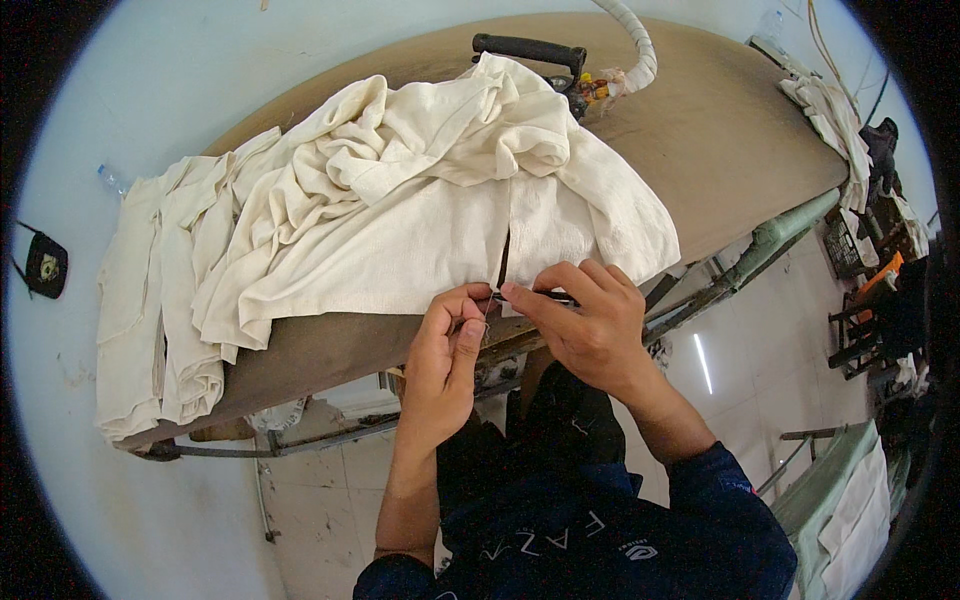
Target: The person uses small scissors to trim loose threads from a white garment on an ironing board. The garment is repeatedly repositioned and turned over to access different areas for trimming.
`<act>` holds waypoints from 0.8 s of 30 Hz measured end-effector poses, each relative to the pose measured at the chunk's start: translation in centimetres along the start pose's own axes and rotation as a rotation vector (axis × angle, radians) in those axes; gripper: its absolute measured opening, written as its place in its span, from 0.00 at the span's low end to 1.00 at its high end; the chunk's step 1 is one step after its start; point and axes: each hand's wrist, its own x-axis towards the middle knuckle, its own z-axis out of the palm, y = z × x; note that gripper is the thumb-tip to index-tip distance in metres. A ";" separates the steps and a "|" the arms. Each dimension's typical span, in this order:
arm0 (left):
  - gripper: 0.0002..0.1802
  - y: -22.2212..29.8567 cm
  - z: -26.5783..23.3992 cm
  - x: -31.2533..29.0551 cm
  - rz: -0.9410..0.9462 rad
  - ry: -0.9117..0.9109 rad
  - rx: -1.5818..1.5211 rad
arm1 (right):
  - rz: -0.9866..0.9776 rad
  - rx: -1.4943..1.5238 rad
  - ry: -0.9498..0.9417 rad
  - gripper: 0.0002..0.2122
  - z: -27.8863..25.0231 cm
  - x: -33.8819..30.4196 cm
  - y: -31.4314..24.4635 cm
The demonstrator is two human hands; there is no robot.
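Observation:
A cream cloth garment (350,265) lies bunched over a brown padded ironing table, its lower edge toward me. A narrow slit runs up from that edge, in front of my hands. My left hand (447,350) is closed at the slit's left side, pinching loose pale thread (487,312) that hangs by the fingertips. At the right side of the slit, my right hand (592,318) is closed round a slim dark tool (556,296). Its fingers cover most of the tool, so its exact kind does not show. Both hands' fingertips nearly meet at the cloth edge.
Behind the garment stands an iron (530,48) with a black handle and a wrapped white hose (640,50). Folded cream cloth (150,310) hangs over the left end of the brown table (720,150). A green-covered stand (835,500) with white cloth is at lower right.

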 end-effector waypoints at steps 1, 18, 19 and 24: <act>0.13 0.2 0.0 0.0 0.000 -0.001 0.021 | -0.001 0.001 0.001 0.17 0.1 -0.1 0.0; 0.11 -0.3 -0.2 0.0 -0.015 -0.006 -0.037 | -0.009 -0.005 0.030 0.18 0.0 0.2 0.3; 0.11 -0.2 -0.2 0.0 -0.013 -0.007 -0.027 | 0.001 0.008 0.035 0.18 0.0 0.1 0.4; 0.08 -1.6 -0.6 -2.5 -0.169 0.026 -0.184 | 0.105 0.143 0.062 0.17 -0.2 0.2 0.7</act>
